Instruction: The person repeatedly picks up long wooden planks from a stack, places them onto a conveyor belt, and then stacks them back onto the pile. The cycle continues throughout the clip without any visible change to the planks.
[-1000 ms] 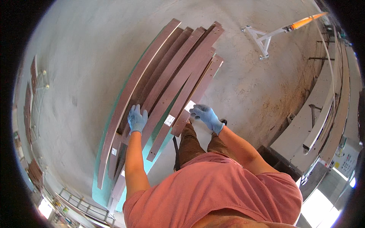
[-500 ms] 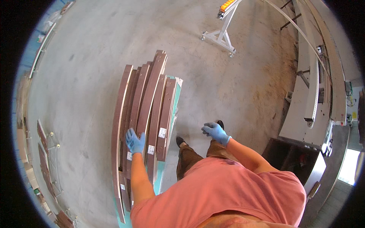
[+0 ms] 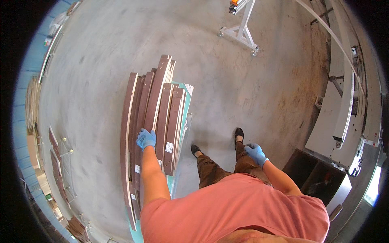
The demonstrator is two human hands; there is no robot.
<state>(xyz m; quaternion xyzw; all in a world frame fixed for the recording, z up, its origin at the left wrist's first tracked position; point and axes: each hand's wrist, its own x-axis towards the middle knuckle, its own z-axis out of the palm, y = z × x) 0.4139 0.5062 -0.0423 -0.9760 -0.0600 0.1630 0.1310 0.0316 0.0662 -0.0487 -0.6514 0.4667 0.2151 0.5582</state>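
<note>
Blue gloves cover both of my hands. My left hand [image 3: 146, 139] is bent over the long brown board [image 3: 157, 95] that sticks out farthest at the far end of the stack, its fingers closed on the board's edge. Other long brown boards with pale edges lie alongside, such as the outer left board [image 3: 127, 121] and a right-hand board [image 3: 173, 121]. Several bear a white label [image 3: 169, 147]. Beside my right thigh hangs my right hand [image 3: 255, 154], its fingers loosely bent and apart, with nothing visible in them.
Under the boards shows a green sheet [image 3: 188, 91]. A white wheeled stand [image 3: 243, 32] is ahead. Along the right runs a large grey machine [image 3: 328, 137], with a dark open box [image 3: 312, 174] near me. At left are a rack [image 3: 67, 170] and brown panels [image 3: 58, 174].
My left hand has gone from lying spread over the boards to closing on one board's edge. My right hand has dropped toward my right thigh. The view has shifted slightly.
</note>
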